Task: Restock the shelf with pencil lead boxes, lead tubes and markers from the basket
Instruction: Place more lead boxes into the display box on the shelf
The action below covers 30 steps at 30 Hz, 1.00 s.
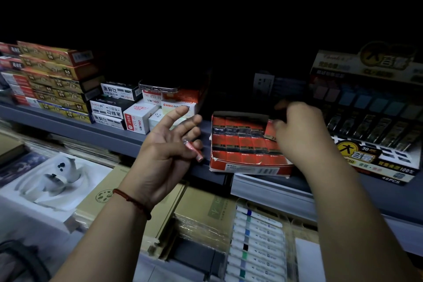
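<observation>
Left hand (pixel 167 144) holds slim pink tube (pixel 193 151) beside torn cardboard tray (pixel 240 165).

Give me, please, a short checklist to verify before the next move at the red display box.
1. Grip of left hand on pink lead tube: ok, caught between its fingers.
2. Grip of right hand on red pack: cannot tell, blurred.
3. Is red pack level with its row: not ok, it is tilted at the right rear corner of the display box.
4. Walls of display box whole: not ok, front wall is torn.
5. Support of display box by shelf: ok.
</observation>
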Each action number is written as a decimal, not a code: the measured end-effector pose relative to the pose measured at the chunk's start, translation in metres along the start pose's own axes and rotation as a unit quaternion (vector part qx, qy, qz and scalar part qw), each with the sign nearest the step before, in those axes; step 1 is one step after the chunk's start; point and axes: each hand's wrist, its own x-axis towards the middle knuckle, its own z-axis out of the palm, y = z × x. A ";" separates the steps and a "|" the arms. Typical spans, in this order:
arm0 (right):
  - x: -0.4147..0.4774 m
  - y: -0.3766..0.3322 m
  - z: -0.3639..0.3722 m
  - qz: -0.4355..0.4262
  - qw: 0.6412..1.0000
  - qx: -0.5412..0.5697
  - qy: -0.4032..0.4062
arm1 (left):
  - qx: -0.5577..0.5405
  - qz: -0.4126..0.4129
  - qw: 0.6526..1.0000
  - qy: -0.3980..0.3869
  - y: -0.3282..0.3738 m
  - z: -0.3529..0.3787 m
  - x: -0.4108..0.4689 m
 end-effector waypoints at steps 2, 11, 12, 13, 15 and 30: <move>-0.001 -0.001 0.005 -0.004 1.000 0.002 0.003 | 0.002 -0.001 1.000 0.005 -0.001 0.001 -0.002; -0.001 0.002 0.013 -0.006 1.000 -0.003 0.010 | 0.101 0.024 0.993 0.052 -0.005 0.009 -0.004; -0.001 0.001 0.011 -0.006 1.000 -0.013 0.007 | 0.110 0.027 0.992 0.054 -0.006 0.009 -0.004; 0.000 0.001 0.009 -0.005 1.000 -0.022 0.003 | 0.121 0.030 0.991 0.054 -0.006 0.009 -0.005; -0.001 0.002 0.004 -0.003 0.999 -0.039 -0.002 | 0.146 0.035 0.987 0.061 -0.003 0.012 -0.006; -0.013 0.018 0.003 -0.033 0.998 -0.009 -0.048 | 0.431 0.116 0.890 0.098 -0.015 0.036 0.003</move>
